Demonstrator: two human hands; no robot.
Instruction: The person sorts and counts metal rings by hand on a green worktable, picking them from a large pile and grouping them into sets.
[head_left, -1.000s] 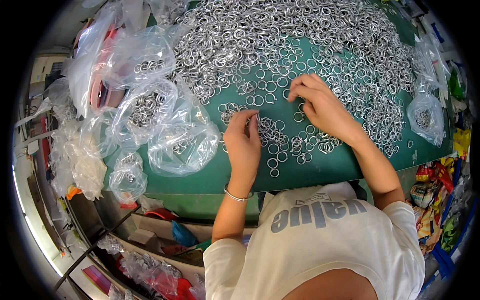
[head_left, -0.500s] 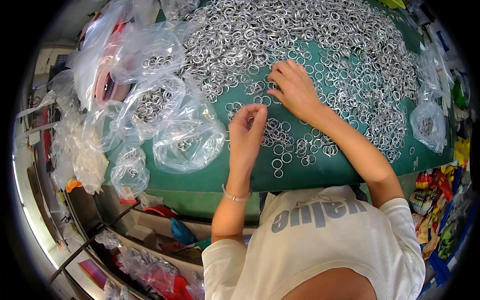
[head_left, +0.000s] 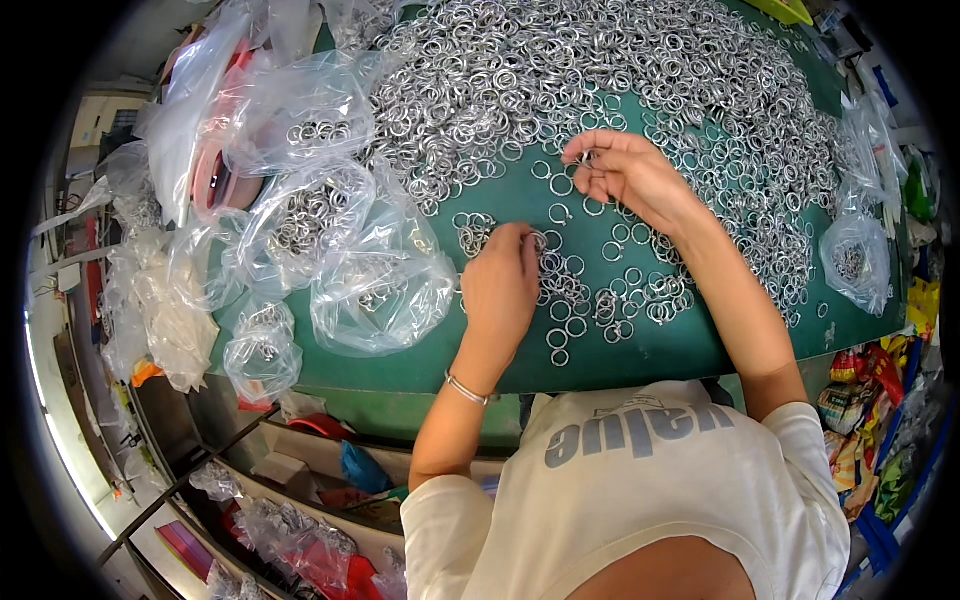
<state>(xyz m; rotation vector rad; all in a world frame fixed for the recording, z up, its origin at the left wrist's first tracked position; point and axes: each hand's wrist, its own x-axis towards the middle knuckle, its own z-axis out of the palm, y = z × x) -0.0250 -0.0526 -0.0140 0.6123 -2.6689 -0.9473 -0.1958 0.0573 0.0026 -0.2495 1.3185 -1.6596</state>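
Note:
Many silver split rings [head_left: 480, 85] lie heaped over the far part of a green table [head_left: 390, 372]. My left hand [head_left: 500, 290] is low over the table, back upward, its fingers pressed together beside a small cluster of rings [head_left: 565, 285]; what they pinch, if anything, is hidden. My right hand [head_left: 640, 182] is raised a little at the near edge of the heap, fingers curled, with what looks like a metal ring between thumb and fingertips. A few loose rings [head_left: 560, 214] lie between my two hands.
Clear plastic bags [head_left: 385, 300] with rings inside crowd the left of the table, near a red object [head_left: 215, 170]. Another bag of rings [head_left: 855, 260] sits at the right edge. Below the table's left side is an open drawer or shelf [head_left: 300, 520] with bagged things.
My right hand has lifted and moved right, its fingers curling in from lying on the rings. My left hand has turned back upward and moved slightly nearer and right.

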